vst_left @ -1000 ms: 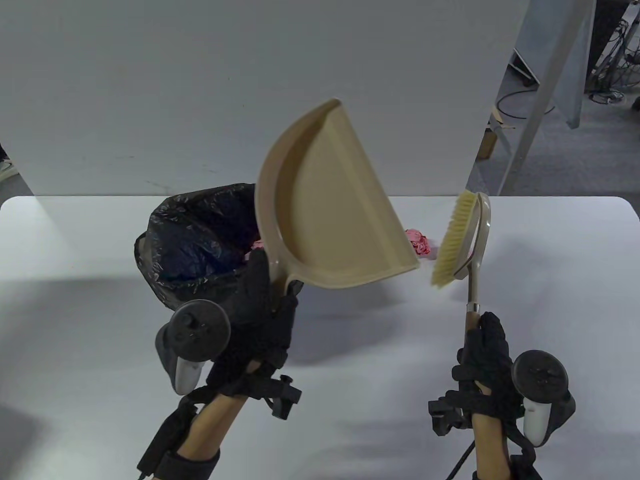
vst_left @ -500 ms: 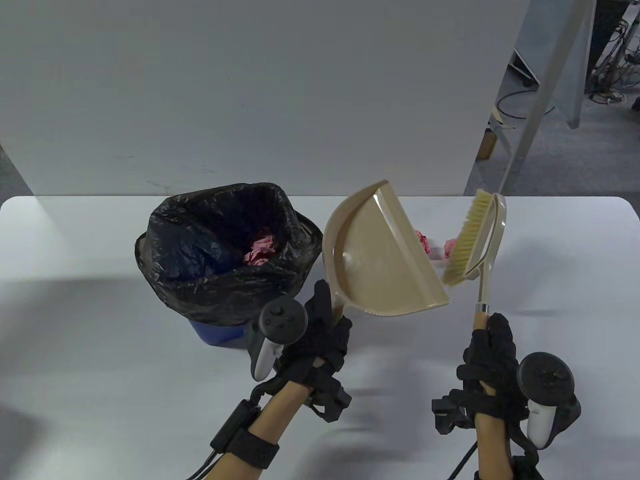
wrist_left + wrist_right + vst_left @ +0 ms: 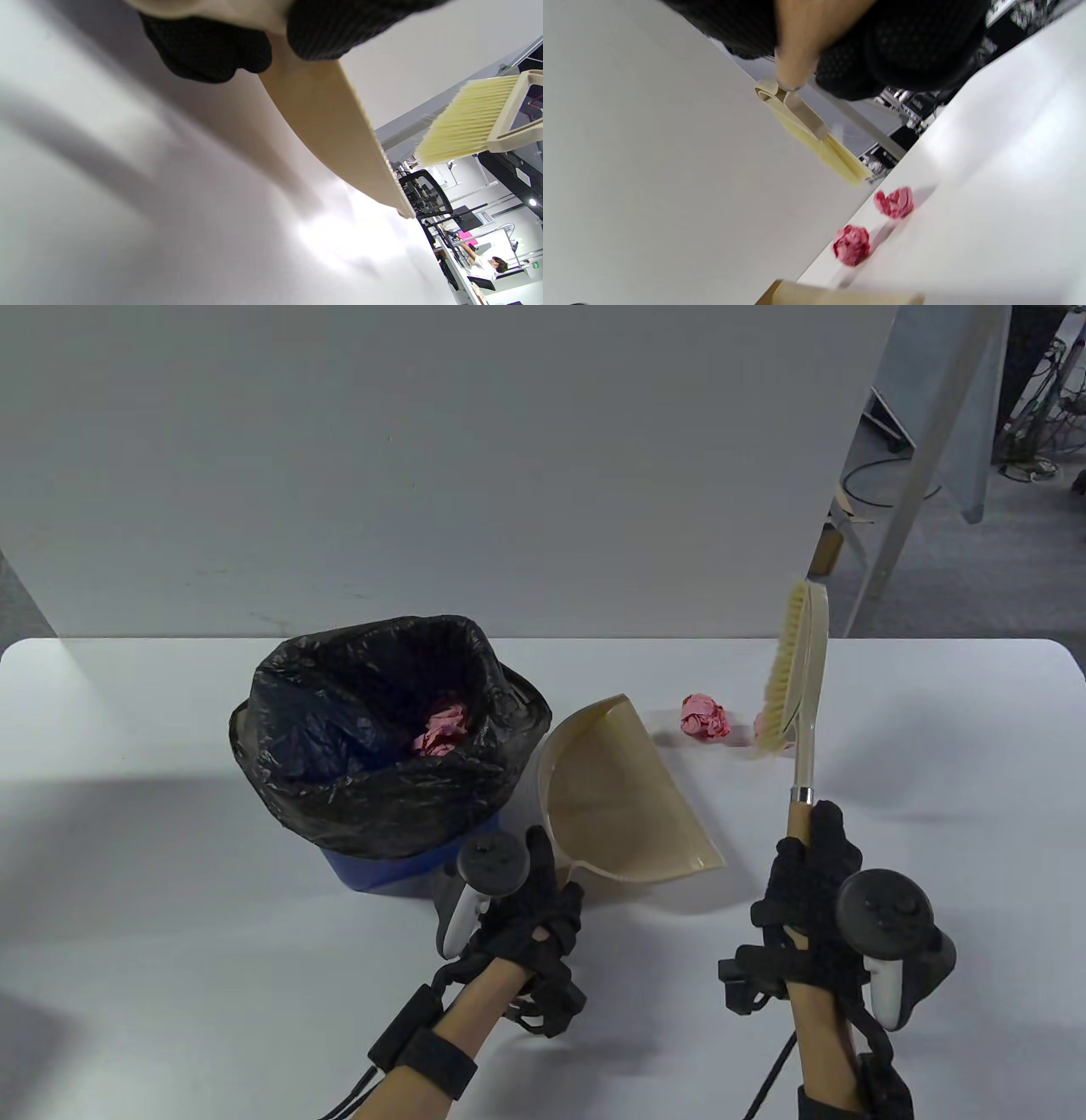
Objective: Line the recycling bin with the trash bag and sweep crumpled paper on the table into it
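A blue bin [image 3: 373, 872] lined with a black trash bag [image 3: 356, 746] stands left of centre, with pink crumpled paper [image 3: 441, 728] inside. My left hand [image 3: 530, 912] grips the handle of a beige dustpan [image 3: 624, 806] [image 3: 335, 131] set low beside the bin, mouth facing right. My right hand [image 3: 810, 891] grips the wooden handle of a beige brush [image 3: 793, 678] [image 3: 814, 144], raised with bristles facing left. Two pink paper balls lie on the table: one [image 3: 704, 717] [image 3: 851, 245] between pan and brush, the other [image 3: 761, 723] [image 3: 894, 202] partly hidden behind the bristles.
A large white board [image 3: 424, 458] stands behind the white table [image 3: 170, 942]. Past the table's far right corner are a slanted metal leg [image 3: 899, 483] and cables on the floor. The wrist views show office furniture beyond the table.
The dustpan came down from above the bin and to the right, settling low by the bin. The brush lifted and moved slightly back, uncovering one paper ball.
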`<move>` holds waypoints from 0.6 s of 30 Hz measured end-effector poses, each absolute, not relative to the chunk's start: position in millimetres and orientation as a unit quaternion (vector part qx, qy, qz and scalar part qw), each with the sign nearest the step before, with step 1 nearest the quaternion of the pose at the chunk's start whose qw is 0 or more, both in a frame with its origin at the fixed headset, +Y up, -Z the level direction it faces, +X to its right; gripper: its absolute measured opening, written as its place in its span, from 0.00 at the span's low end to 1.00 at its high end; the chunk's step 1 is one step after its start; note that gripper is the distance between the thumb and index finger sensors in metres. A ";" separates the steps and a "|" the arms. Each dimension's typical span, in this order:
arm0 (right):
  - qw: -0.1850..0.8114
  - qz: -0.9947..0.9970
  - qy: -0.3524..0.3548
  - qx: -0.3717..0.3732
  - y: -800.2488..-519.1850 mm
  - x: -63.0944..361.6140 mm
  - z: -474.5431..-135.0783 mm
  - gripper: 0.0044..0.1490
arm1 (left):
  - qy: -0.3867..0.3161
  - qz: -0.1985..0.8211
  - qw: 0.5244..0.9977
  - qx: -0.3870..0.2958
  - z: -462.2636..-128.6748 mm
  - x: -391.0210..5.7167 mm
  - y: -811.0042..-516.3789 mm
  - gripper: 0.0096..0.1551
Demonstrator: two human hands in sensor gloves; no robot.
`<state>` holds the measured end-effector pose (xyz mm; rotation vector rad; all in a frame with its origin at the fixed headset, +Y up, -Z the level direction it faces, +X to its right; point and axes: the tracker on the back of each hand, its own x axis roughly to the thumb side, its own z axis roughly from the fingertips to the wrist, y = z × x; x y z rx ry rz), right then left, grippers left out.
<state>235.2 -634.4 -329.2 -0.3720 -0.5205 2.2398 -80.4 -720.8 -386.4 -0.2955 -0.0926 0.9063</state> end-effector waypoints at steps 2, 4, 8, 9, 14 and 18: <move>0.345 0.901 -0.203 -0.167 -632.8 238.1 -345.1 0.37 | -0.044 0.431 0.890 -0.144 -387.5 -80.1 -720.7 0.50; 0.300 0.915 -0.199 -0.183 -634.9 240.5 -359.1 0.37 | -0.044 0.428 0.890 -0.149 -388.3 -79.4 -721.7 0.50; 0.231 0.935 -0.191 -0.188 -654.6 242.6 -379.7 0.37 | -0.051 0.410 0.895 -0.170 -392.3 -76.1 -726.5 0.50; 0.218 0.939 -0.188 -0.187 -660.0 241.9 -382.2 0.37 | -0.050 0.406 0.896 -0.172 -393.1 -75.6 -727.6 0.50; 0.129 0.967 -0.148 -0.163 -676.1 236.7 -388.9 0.37 | -0.036 0.399 0.900 -0.173 -394.8 -75.8 -729.8 0.50; 0.062 0.981 -0.132 -0.130 -680.9 226.1 -389.5 0.37 | -0.026 0.398 0.901 -0.170 -394.0 -76.3 -729.7 0.50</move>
